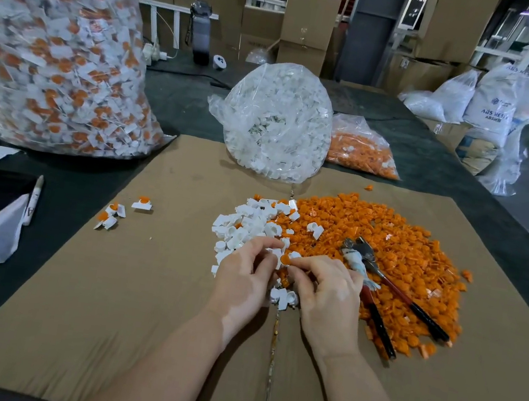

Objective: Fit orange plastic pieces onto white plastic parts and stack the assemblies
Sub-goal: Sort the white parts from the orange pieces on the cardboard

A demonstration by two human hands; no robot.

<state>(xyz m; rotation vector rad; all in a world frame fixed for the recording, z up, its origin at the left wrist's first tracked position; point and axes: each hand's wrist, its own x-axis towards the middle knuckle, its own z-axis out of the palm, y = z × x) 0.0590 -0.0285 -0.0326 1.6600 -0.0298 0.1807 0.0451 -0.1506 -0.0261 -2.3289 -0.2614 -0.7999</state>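
Pinching an orange piece (284, 258) against a white part (277, 250), a worker's left hand (246, 272) and right hand (328, 292) meet over the cardboard (99, 313), both curled round the pair. A few assemblies (119, 212) lie to the left (none stacked yet); the white heap (246, 221) and orange heap (386, 251) remain large, so most work is left.

Big assemblies bag (56, 39) cut off top and left; white part at fingertips (278, 246) mostly hidden.
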